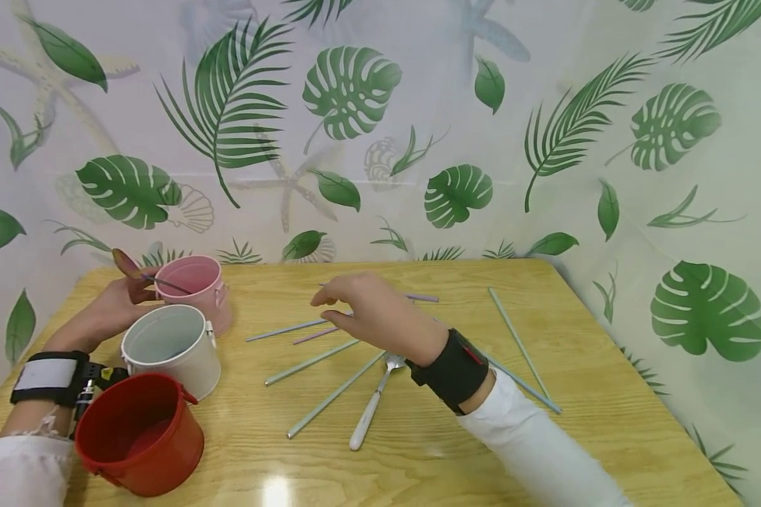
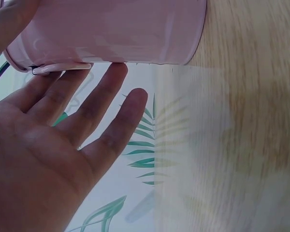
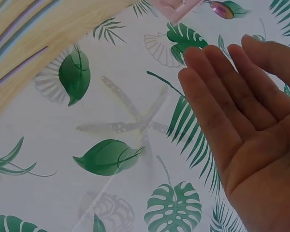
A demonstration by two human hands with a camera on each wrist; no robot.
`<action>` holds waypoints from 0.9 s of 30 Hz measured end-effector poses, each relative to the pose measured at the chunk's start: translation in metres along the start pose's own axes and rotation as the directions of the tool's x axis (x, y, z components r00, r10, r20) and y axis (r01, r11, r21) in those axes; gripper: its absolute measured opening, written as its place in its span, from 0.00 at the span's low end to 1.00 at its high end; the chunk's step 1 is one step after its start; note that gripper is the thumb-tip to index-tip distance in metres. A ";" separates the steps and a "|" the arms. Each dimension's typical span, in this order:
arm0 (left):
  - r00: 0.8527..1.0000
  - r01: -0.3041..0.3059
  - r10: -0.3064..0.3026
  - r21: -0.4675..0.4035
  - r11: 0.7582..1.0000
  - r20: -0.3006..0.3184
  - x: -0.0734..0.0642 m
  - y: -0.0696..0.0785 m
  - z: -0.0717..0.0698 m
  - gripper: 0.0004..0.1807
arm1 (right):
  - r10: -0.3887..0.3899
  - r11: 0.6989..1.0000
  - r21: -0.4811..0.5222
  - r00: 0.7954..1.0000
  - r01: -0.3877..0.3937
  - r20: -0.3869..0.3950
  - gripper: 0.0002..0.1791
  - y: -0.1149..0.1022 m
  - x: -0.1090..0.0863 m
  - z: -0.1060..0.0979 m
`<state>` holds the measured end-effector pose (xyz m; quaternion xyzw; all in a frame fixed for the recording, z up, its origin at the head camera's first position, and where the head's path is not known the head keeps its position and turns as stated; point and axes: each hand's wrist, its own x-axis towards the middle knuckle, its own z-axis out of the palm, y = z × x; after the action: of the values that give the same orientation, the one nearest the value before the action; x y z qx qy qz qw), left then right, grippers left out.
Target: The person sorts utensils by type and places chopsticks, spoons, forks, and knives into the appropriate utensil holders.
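My left hand [image 1: 110, 310] is at the left side of a small pink bucket [image 1: 212, 292]; its rather straight fingers touch the bucket wall [image 2: 116, 34] in the left wrist view. A spoon [image 1: 127, 265] with a shiny gold-purple bowl leans in that bucket, bowl up, beside the fingers. My right hand [image 1: 380, 313] hovers over several thin coloured sticks [image 1: 311, 362], its fingers loosely bent and holding nothing. In the right wrist view, the palm [image 3: 266, 159] is bare. Partly under the right wrist lies a spoon with a white handle [image 1: 366, 421].
A white bucket [image 1: 177, 362] and a red bucket [image 1: 158, 451] stand in front of the pink one, near the left forearm. More sticks, one green [image 1: 516, 338], lie on the wooden table [image 1: 482, 465]. A leaf-patterned sheet [image 1: 380, 211] hangs behind and at the right.
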<state>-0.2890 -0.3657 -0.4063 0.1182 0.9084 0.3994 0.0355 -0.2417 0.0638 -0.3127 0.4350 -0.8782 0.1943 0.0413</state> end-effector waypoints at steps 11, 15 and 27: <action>1.000 -0.030 0.030 -0.015 0.999 -0.008 -0.003 0.001 -0.002 0.41 | -0.015 0.999 -0.044 0.982 0.023 0.189 0.16 0.012 -0.028 0.025; 0.999 -0.031 0.031 -0.012 0.999 -0.006 -0.001 0.000 -0.002 0.41 | -0.004 0.998 -0.062 0.964 0.022 0.266 0.16 0.016 -0.035 0.034; 1.000 -0.030 0.030 -0.024 0.999 0.000 -0.002 0.001 -0.002 0.41 | -0.059 0.995 -0.049 0.926 0.083 0.373 0.14 0.022 -0.053 0.052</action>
<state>-0.2869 -0.3670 -0.4040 0.1313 0.9016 0.4109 0.0310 -0.2207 0.0959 -0.3796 0.4937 -0.8597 0.0787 -0.1047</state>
